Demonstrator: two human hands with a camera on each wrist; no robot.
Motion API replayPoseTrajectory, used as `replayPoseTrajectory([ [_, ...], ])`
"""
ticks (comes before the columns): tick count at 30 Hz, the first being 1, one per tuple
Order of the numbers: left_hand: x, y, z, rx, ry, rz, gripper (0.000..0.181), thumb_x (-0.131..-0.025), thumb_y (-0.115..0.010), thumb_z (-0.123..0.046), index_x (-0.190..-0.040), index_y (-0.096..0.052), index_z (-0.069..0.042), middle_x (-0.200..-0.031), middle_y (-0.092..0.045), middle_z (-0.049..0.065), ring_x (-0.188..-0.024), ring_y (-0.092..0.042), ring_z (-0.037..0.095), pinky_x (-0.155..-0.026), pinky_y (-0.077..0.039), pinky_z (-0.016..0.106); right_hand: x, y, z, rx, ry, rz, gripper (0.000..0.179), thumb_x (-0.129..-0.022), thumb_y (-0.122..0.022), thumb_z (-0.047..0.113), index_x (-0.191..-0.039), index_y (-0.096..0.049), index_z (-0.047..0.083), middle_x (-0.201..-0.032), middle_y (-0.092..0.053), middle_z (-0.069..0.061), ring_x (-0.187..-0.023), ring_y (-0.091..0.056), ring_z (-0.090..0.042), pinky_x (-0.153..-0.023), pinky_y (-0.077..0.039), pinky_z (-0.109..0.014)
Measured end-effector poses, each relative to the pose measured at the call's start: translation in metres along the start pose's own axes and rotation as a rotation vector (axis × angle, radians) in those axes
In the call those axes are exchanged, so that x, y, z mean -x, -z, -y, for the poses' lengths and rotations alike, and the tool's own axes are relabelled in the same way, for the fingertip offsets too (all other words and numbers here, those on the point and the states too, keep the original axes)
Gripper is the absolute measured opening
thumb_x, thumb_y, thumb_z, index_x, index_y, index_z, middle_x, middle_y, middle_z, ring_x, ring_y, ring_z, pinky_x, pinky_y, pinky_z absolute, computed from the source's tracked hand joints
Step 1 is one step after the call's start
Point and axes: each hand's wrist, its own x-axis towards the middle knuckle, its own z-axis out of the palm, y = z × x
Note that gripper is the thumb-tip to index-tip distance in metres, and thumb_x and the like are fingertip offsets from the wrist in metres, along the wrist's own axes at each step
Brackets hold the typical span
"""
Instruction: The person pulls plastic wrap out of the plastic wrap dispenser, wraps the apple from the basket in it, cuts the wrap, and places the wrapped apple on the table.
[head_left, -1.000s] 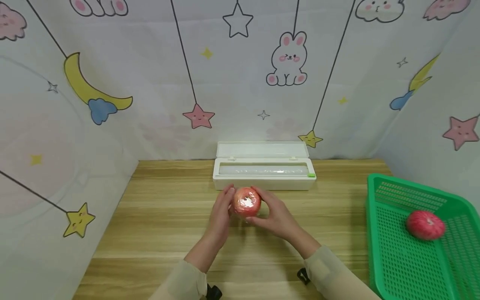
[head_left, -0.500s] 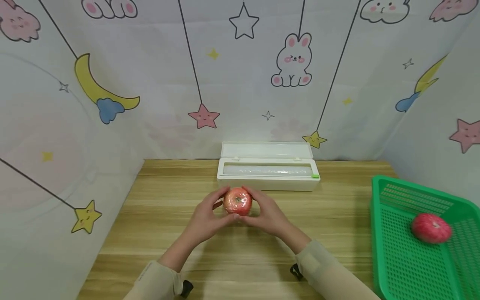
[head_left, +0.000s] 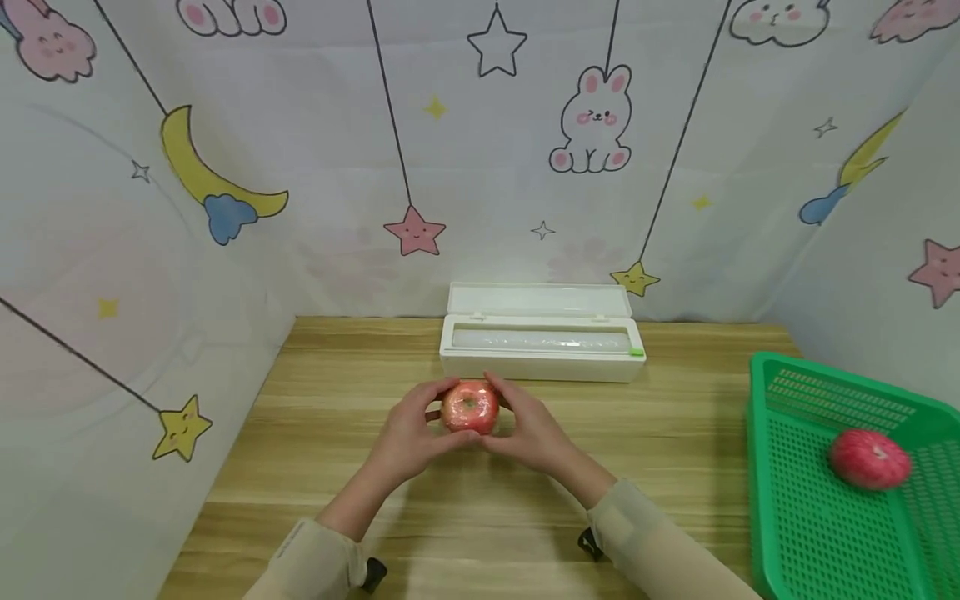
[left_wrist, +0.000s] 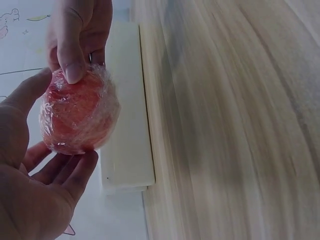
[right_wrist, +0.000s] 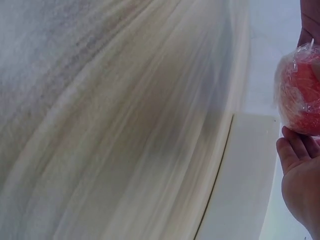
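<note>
A red apple [head_left: 469, 406] wrapped in clear plastic film is held between both hands above the wooden table, its stem end facing up in the head view. My left hand [head_left: 408, 433] grips its left side, thumb in front and fingers behind. From the right, my right hand [head_left: 536, 429] holds it the same way, the two thumbs meeting at the front. In the left wrist view, crinkled film covers the apple [left_wrist: 77, 112] and bunches along one side. Part of the apple [right_wrist: 300, 95] is cut off by the frame edge in the right wrist view.
Behind the hands stands a white cling film box [head_left: 543, 367], lid raised, with a roll inside and a green tab at its right end. A green plastic basket [head_left: 761, 467] at right contains another red, round wrapped fruit [head_left: 870, 459]. A patterned cloth [head_left: 495, 183] backs the table.
The apple has moved slightly left and turned, bringing its stem end into sight. My left hand has shifted its grip, its thumb now at the front. The head view has swung slightly left.
</note>
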Motion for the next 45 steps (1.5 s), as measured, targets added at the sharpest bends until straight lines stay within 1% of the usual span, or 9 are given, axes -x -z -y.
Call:
replayPoseTrajectory([
  [5,-0.001,-0.001,-0.003,-0.036,0.007,-0.036,0.078,-0.079,-0.098,-0.026,-0.145,-0.062,-0.006,-0.137,-0.067,0.007,-0.127,-0.063,0.026,-0.099,-0.06,0.047,0.0,-0.002,0.001,-0.021,-0.015,-0.013,0.098,-0.086,-0.091,0.013,-0.164,-0.034,-0.002,-0.149,-0.061,-0.017,-0.135,-0.062,-0.034,-0.113,-0.051,-0.044],
  [13,-0.001,-0.002,-0.002,-0.076,-0.002,-0.057,0.079,-0.075,-0.101,-0.028,-0.143,-0.063,-0.008,-0.134,-0.068,0.005,-0.124,-0.064,0.024,-0.097,-0.061,0.047,0.001,-0.004,0.002,-0.034,0.016,-0.026,0.098,-0.086,-0.091,0.011,-0.163,-0.034,-0.005,-0.148,-0.063,-0.019,-0.132,-0.065,-0.036,-0.111,-0.053,-0.045],
  [19,0.002,-0.003,0.004,-0.108,-0.026,-0.072,0.076,-0.076,-0.1,-0.029,-0.141,-0.064,-0.008,-0.134,-0.068,0.005,-0.124,-0.064,0.023,-0.096,-0.062,0.044,0.002,-0.006,0.002,-0.039,-0.006,0.003,0.094,-0.086,-0.091,0.011,-0.162,-0.037,-0.003,-0.153,-0.059,-0.019,-0.138,-0.06,-0.034,-0.114,-0.05,-0.042],
  [25,0.007,0.002,0.013,-0.11,-0.03,-0.088,0.076,-0.077,-0.1,-0.029,-0.141,-0.065,-0.008,-0.136,-0.067,0.006,-0.124,-0.064,0.022,-0.095,-0.062,0.041,0.0,-0.009,0.003,-0.021,0.006,0.057,0.09,-0.089,-0.089,0.014,-0.162,-0.039,-0.002,-0.158,-0.054,-0.017,-0.139,-0.059,-0.032,-0.116,-0.049,-0.044],
  [29,0.009,0.011,0.024,-0.115,-0.046,-0.086,0.075,-0.077,-0.099,-0.026,-0.141,-0.065,-0.006,-0.135,-0.067,0.008,-0.124,-0.065,0.026,-0.095,-0.062,0.041,-0.008,-0.016,0.005,-0.005,0.029,0.099,0.088,-0.092,-0.087,0.015,-0.162,-0.038,-0.004,-0.159,-0.053,-0.018,-0.139,-0.06,-0.031,-0.116,-0.049,-0.044],
  [33,0.01,0.025,0.035,-0.111,-0.054,-0.079,0.074,-0.078,-0.099,-0.022,-0.141,-0.065,-0.005,-0.135,-0.067,0.01,-0.125,-0.065,0.028,-0.094,-0.063,0.043,-0.02,-0.025,0.01,0.001,0.062,0.126,0.084,-0.093,-0.085,0.014,-0.16,-0.039,-0.006,-0.157,-0.055,-0.019,-0.137,-0.061,-0.032,-0.114,-0.051,-0.045],
  [39,0.013,0.048,0.054,-0.116,-0.055,-0.08,0.073,-0.079,-0.098,-0.02,-0.142,-0.064,-0.004,-0.136,-0.066,0.014,-0.125,-0.064,0.033,-0.094,-0.063,0.047,-0.044,-0.047,0.014,0.045,0.057,0.16,0.082,-0.093,-0.086,0.018,-0.16,-0.042,-0.002,-0.154,-0.058,-0.014,-0.137,-0.06,-0.027,-0.113,-0.052,-0.041],
  [43,0.016,0.063,0.065,-0.12,-0.04,-0.076,0.073,-0.081,-0.096,-0.02,-0.143,-0.063,-0.002,-0.136,-0.066,0.016,-0.126,-0.064,0.036,-0.095,-0.062,0.049,-0.059,-0.061,0.018,0.051,0.043,0.179,0.081,-0.093,-0.086,0.022,-0.16,-0.044,0.004,-0.155,-0.057,-0.009,-0.138,-0.059,-0.022,-0.114,-0.05,-0.036],
  [45,0.017,0.07,0.069,-0.115,-0.013,-0.072,0.073,-0.082,-0.096,-0.02,-0.144,-0.062,-0.002,-0.138,-0.065,0.016,-0.127,-0.063,0.035,-0.097,-0.062,0.049,-0.065,-0.067,0.02,0.049,0.036,0.184,0.081,-0.093,-0.086,0.024,-0.16,-0.044,0.006,-0.155,-0.057,-0.007,-0.138,-0.058,-0.021,-0.115,-0.049,-0.035],
])
